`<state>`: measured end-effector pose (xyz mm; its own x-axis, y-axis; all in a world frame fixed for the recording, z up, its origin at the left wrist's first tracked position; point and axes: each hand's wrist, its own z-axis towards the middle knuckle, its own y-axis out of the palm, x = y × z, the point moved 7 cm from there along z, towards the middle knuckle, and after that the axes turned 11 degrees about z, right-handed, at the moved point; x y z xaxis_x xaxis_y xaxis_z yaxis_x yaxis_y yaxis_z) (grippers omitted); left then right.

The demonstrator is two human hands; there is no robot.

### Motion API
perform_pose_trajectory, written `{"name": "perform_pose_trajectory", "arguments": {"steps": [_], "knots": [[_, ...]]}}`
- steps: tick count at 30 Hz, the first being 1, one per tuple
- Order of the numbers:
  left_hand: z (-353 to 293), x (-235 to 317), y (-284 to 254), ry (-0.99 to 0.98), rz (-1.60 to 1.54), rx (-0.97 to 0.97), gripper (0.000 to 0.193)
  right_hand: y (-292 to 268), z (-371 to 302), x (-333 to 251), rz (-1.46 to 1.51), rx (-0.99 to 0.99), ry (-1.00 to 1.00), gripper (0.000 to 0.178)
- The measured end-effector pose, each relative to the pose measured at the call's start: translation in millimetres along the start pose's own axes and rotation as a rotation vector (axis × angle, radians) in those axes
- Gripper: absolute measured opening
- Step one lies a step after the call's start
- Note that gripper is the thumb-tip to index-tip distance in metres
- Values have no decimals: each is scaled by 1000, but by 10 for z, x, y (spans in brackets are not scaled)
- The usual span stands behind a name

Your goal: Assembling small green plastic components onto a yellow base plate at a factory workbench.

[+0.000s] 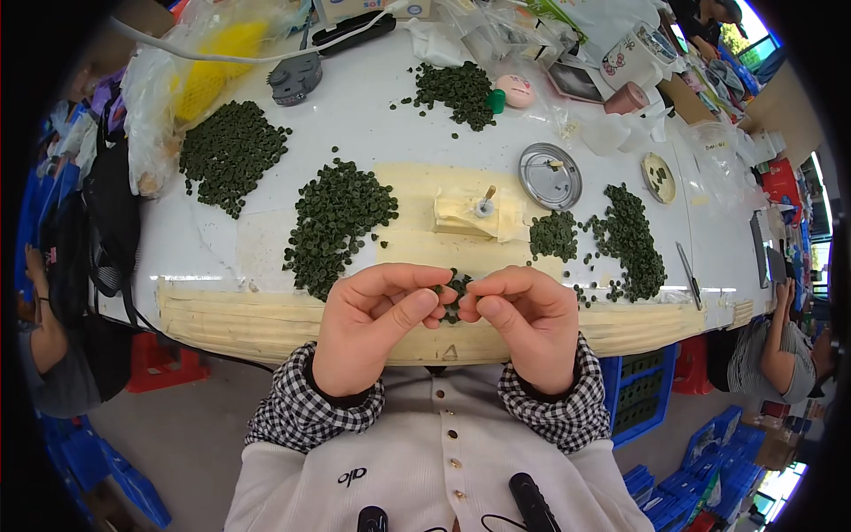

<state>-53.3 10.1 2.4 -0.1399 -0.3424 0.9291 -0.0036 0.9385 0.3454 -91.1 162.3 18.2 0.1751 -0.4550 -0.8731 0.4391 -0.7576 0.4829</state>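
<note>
My left hand is closed in a pinch above the table's front edge. A bit of a small dark green part seems to show between its thumb and forefinger. Just across from it, my right hand is also pinched, and whatever its fingertips hold is too small to make out. Between and behind the fingertips lies a small heap of green parts, partly hidden by my fingers. A large pile of small green cup-like parts spreads to the left. A smaller group and a longer pile lie to the right.
A taped block with an upright metal pin stands ahead of my hands. Beyond are a round metal tray, a small dish, tweezers, more green piles and a grey device. Beige tape covers the front edge.
</note>
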Motion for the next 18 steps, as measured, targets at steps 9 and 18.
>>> {"name": "perform_pose_trajectory", "arguments": {"steps": [9,18], "knots": [[-13,87,14,117,21,54,20,-44,13,112,223,4,108,17],[-38,82,72,240,153,-13,21,-73,0,137,230,1,105,15]]}}
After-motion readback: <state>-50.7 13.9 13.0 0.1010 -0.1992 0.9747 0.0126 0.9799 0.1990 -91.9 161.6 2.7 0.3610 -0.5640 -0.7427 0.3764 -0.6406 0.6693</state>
